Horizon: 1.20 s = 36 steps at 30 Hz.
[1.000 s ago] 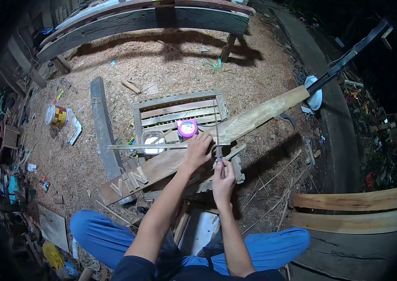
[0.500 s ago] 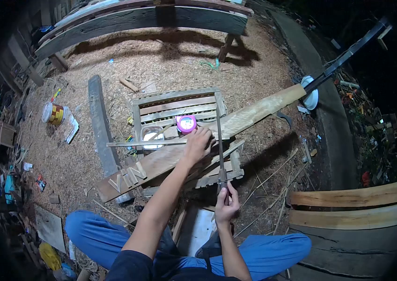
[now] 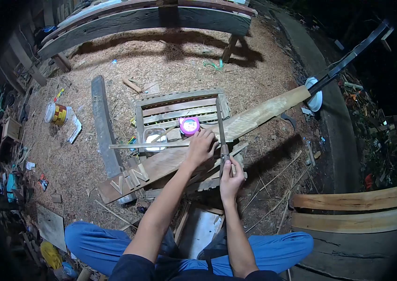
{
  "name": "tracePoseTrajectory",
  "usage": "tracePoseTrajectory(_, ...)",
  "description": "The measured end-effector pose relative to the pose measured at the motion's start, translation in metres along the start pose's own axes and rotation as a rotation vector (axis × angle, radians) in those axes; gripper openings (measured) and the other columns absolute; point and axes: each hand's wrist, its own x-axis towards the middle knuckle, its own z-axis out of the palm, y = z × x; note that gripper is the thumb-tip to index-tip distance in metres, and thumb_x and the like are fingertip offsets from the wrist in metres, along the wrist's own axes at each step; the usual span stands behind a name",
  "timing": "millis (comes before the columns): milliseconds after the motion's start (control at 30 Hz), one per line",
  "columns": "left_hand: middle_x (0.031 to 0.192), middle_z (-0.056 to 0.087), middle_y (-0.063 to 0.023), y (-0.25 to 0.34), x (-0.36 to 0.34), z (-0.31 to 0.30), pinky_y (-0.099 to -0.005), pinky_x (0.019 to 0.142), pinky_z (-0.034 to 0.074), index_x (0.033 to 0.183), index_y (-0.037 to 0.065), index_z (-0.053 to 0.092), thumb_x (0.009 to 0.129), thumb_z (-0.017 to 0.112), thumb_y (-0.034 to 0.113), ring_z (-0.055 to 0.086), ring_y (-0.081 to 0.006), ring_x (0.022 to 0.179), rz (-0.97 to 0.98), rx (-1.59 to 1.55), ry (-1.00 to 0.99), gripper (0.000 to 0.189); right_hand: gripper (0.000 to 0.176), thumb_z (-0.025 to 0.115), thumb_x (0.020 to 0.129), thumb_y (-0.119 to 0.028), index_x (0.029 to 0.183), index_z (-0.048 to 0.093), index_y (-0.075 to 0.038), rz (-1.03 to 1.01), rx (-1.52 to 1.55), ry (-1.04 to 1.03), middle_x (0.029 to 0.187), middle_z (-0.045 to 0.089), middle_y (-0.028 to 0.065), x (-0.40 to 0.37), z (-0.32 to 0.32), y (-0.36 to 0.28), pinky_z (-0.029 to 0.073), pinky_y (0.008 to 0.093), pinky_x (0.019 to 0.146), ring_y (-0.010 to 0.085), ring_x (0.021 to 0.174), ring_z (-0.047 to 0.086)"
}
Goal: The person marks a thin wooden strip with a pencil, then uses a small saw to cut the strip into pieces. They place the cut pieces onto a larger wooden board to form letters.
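Note:
A long wooden plank lies diagonally across a slatted wooden crate, with raised wooden letters at its lower left end. My left hand presses a thin wooden strip against the plank, its fingers bent near the strip's right end. My right hand is wrapped round the handle of a long narrow saw-like tool, whose blade points away from me just right of my left hand. Beyond my left fingers sit a pink round container and a clear tub.
A dark beam lies on the shavings at the left, near a paint bucket. A wooden bench stands at the back. Pale boards lie at the lower right, and a white basin sits behind the plank's far end.
My right hand has moved forward and slightly right with the tool, whose handle is now nearer the plank. My left hand stays at the strip's end. The view has shifted slightly.

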Motion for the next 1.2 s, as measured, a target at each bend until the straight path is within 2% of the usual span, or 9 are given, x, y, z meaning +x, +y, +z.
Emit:
tracePoseTrajectory(267,0.102,0.06,-0.0132,0.0,0.0,-0.001,-0.045,0.091,0.045,0.098,0.003,0.061,0.089,0.074,0.018,0.057,-0.0333,0.101,0.012,-0.005,0.01,0.022,0.032,0.061,0.106,-0.018,0.124,0.064,0.009,0.028,-0.138,-0.034,0.112,0.07,0.0182,0.001,0.005,-0.022,0.056,0.0371,0.089,0.0227,0.104,0.068)
tracePoseTrajectory(667,0.1,0.06,-0.0123,0.001,0.001,0.002,-0.045,0.084,0.046,0.096,0.004,0.063,0.085,0.077,0.014,0.058,-0.0338,0.097,0.032,-0.039,0.057,0.021,0.028,0.059,0.108,-0.017,0.122,0.063,0.006,-0.104,-0.157,-0.013,0.103,0.071,0.0154,-0.027,-0.005,-0.003,0.055,0.0361,0.076,0.0194,0.087,0.067)
tracePoseTrajectory(733,0.104,0.06,-0.0134,0.002,0.0,0.002,-0.0446,0.087,0.045,0.098,0.003,0.061,0.084,0.076,0.014,0.058,-0.0341,0.101,0.011,-0.035,0.023,0.022,0.028,0.06,0.106,-0.015,0.123,0.065,0.007,0.049,-0.111,-0.009,0.105,0.073,0.022,-0.049,-0.014,0.009,0.058,0.0385,0.085,0.0254,0.098,0.073)
tracePoseTrajectory(933,0.106,0.06,-0.0141,0.004,-0.002,0.001,-0.0451,0.088,0.045,0.098,0.003,0.06,0.084,0.076,0.014,0.058,-0.0348,0.103,0.009,-0.021,0.012,0.024,0.031,0.061,0.106,-0.012,0.13,0.062,0.008,0.367,-0.001,-0.051,0.11,0.073,0.0158,-0.073,-0.057,-0.007,0.058,0.0317,0.082,0.0172,0.098,0.07)
tracePoseTrajectory(1000,0.104,0.06,-0.0131,0.004,0.004,-0.001,-0.0457,0.085,0.046,0.095,0.004,0.06,0.083,0.077,0.014,0.058,-0.0345,0.099,0.019,-0.004,0.027,0.023,0.032,0.062,0.106,-0.011,0.131,0.063,0.008,0.063,-0.014,0.014,0.109,0.074,0.0157,-0.077,-0.049,0.013,0.058,0.0305,0.08,0.0167,0.093,0.071)
tracePoseTrajectory(1033,0.107,0.061,-0.0142,0.003,0.003,-0.001,-0.0457,0.089,0.046,0.097,0.003,0.06,0.085,0.076,0.015,0.058,-0.0347,0.103,0.004,0.019,0.003,0.023,0.034,0.06,0.107,-0.012,0.135,0.061,0.007,-0.139,-0.098,0.054,0.108,0.072,0.0121,-0.079,-0.042,0.015,0.056,0.0261,0.067,0.0124,0.08,0.068)
tracePoseTrajectory(1067,0.11,0.061,-0.0153,0.003,0.001,-0.001,-0.0458,0.093,0.045,0.099,0.002,0.059,0.087,0.074,0.016,0.058,-0.0348,0.108,-0.015,0.039,-0.029,0.024,0.033,0.061,0.107,-0.012,0.134,0.062,0.008,-0.004,-0.04,0.033,0.107,0.073,0.0125,-0.089,-0.044,0.014,0.057,0.0273,0.074,0.0138,0.088,0.07)
tracePoseTrajectory(1133,0.11,0.061,-0.0155,0.002,0.0,-0.001,-0.0463,0.092,0.045,0.098,0.002,0.06,0.089,0.073,0.017,0.058,-0.0348,0.106,0.01,0.046,-0.001,0.022,0.033,0.061,0.107,-0.012,0.134,0.062,0.007,-0.17,-0.165,0.045,0.107,0.073,0.0116,-0.087,-0.039,0.0,0.056,0.0273,0.074,0.0134,0.089,0.069)
tracePoseTrajectory(1200,0.101,0.06,-0.0139,0.003,0.001,0.0,-0.0469,0.087,0.046,0.097,0.003,0.06,0.086,0.075,0.015,0.057,-0.0353,0.099,0.018,-0.001,0.03,0.022,0.032,0.061,0.107,-0.012,0.133,0.063,0.007,-0.11,-0.097,0.057,0.105,0.073,0.0109,-0.069,-0.029,0.011,0.056,0.0284,0.073,0.0132,0.086,0.068)
